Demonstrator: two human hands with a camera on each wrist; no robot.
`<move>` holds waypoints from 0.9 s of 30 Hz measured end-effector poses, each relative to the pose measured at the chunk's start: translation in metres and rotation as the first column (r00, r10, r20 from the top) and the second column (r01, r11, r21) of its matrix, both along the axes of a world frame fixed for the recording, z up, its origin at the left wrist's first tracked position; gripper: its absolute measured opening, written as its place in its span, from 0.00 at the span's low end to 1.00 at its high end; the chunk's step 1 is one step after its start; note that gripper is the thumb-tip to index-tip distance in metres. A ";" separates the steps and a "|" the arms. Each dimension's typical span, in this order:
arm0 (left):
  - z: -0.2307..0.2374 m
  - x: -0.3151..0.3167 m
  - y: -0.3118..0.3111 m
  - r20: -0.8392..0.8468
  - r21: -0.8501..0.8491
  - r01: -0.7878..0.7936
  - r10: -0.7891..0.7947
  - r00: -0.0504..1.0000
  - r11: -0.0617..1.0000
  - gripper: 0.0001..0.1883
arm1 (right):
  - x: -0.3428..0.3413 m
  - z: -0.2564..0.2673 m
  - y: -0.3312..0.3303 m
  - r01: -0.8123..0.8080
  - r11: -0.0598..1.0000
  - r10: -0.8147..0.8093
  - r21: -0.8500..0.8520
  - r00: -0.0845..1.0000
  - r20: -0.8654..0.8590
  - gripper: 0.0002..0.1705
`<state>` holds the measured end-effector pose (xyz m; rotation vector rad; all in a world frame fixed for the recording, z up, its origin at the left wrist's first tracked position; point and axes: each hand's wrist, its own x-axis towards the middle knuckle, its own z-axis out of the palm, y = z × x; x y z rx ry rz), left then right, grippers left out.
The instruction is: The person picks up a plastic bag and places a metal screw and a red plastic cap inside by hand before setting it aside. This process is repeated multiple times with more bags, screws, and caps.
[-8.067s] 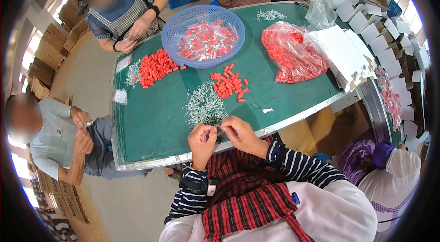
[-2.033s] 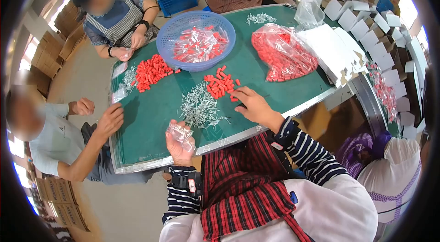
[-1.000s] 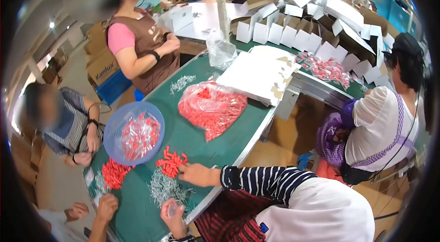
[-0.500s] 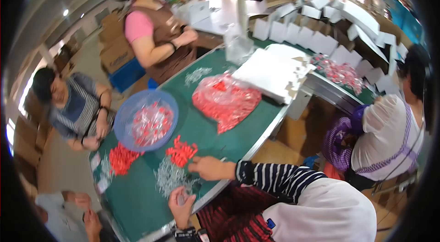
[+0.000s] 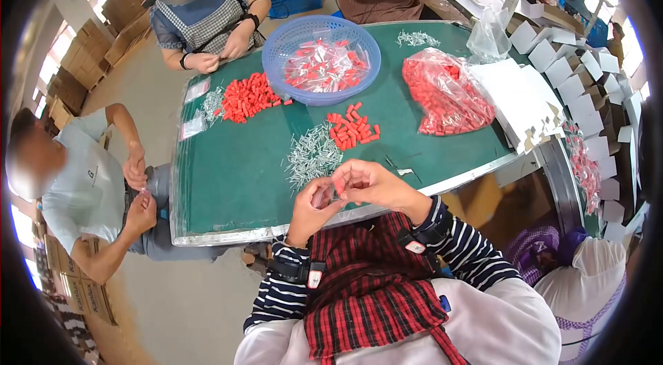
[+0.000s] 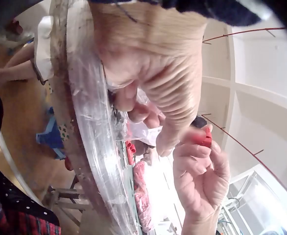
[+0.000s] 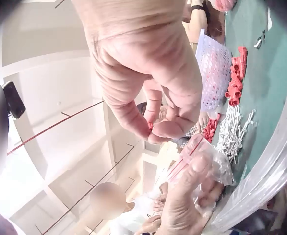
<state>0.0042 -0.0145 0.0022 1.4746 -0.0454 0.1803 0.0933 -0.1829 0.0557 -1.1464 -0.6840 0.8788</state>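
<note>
At the table's near edge both hands meet. The left hand [image 5: 312, 212] grips a small clear plastic bag [image 7: 221, 169] with a red stripe along its mouth; its fingers curl round the bag. The right hand [image 5: 378, 189], just beside it, pinches a red plug [image 6: 206, 138] between thumb and fingertips, above the bag in the right wrist view. Beyond the hands lie a heap of metal screws [image 5: 312, 156] and, touching it, a small pile of red plugs [image 5: 353, 127]. What the bag contains is hard to tell.
A blue basket [image 5: 269, 61] holds filled bags. Behind stands a large bag of red plugs [image 5: 445, 95], beside stacked white card [image 5: 518, 99]. More red plugs [image 5: 247, 97] lie at left. The table's metal rim [image 5: 235, 235] runs below the hands; other people sit or stand around.
The head view has swung back to the left. The right hand has left the small red pile with a plug and come to the left hand, which still holds the bag.
</note>
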 end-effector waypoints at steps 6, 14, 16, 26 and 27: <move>0.002 0.001 -0.002 0.004 -0.105 0.057 -0.057 0.998 0.993 0.22 | -0.004 -0.003 -0.002 0.151 0.981 -0.153 -0.124 0.988 -0.003 0.11; 0.002 0.000 -0.001 -0.006 -0.057 0.020 -0.021 1.000 0.998 0.24 | -0.009 -0.021 -0.001 0.353 0.930 -0.308 -0.098 0.898 0.313 0.12; 0.001 -0.001 -0.003 -0.010 -0.094 0.008 -0.009 1.000 0.996 0.24 | -0.012 -0.020 -0.002 0.387 0.919 -0.262 -0.072 0.738 0.622 0.15; -0.004 0.000 0.003 0.004 0.124 -0.165 0.166 0.986 0.979 0.19 | -0.030 -0.033 0.005 0.364 0.925 -0.167 -0.107 0.644 0.746 0.13; -0.002 0.000 0.002 0.018 0.153 -0.179 0.178 0.984 0.972 0.18 | -0.031 -0.036 0.005 0.398 0.910 -0.159 -0.115 0.593 0.789 0.11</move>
